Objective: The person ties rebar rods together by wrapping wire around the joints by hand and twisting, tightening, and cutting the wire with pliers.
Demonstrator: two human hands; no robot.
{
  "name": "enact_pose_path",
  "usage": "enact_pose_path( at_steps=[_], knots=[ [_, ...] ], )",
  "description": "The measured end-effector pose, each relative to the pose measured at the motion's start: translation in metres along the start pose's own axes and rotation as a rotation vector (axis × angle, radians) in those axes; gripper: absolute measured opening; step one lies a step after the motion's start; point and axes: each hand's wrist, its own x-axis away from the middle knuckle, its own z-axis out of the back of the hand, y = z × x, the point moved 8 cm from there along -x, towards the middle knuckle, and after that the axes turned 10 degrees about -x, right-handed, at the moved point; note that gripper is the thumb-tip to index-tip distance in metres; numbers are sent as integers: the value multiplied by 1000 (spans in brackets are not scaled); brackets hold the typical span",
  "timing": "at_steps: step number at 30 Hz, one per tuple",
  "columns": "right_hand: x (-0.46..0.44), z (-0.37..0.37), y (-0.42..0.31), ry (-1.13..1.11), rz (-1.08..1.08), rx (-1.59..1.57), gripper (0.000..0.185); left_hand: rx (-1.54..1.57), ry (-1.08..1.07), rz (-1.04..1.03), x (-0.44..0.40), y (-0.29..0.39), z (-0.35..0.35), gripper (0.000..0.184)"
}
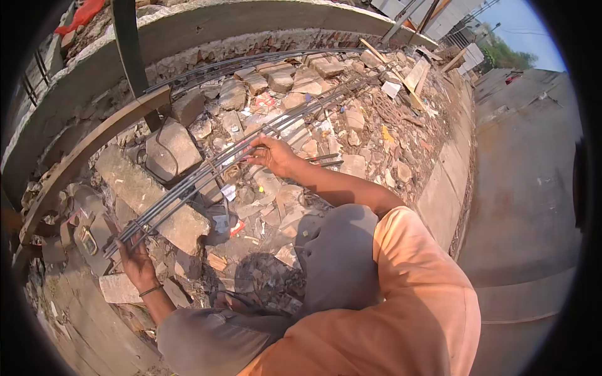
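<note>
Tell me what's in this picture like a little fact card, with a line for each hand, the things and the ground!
Left hand: holds the thin rods near their lower-left end; a dark band is on that wrist
Right hand: holds the same rods farther along
Things: long, dark rods in a loose bundle, above the rubble
Ground: broken bricks, stones and a big concrete slab
Behind: a low wall

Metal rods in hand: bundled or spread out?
Bundled: the metal rods lie close together, left hand at the near end, right hand farther along.
</note>
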Motion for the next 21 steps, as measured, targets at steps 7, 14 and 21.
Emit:
enact_pose_path(
  at_steps=[7, 14, 21],
  knots=[
    [3, -1, -5, -48, -36, 22, 34, 67, -130, -52, 32, 0, -6, 40],
    [31, -67, -54, -58, -261, 810, 39, -351, 8, -158, 2, -36, 27, 45],
    [25, -75, -21, -195, -166, 867, 38, 463, -341, -147, -46, -23, -21, 51]
  ],
)
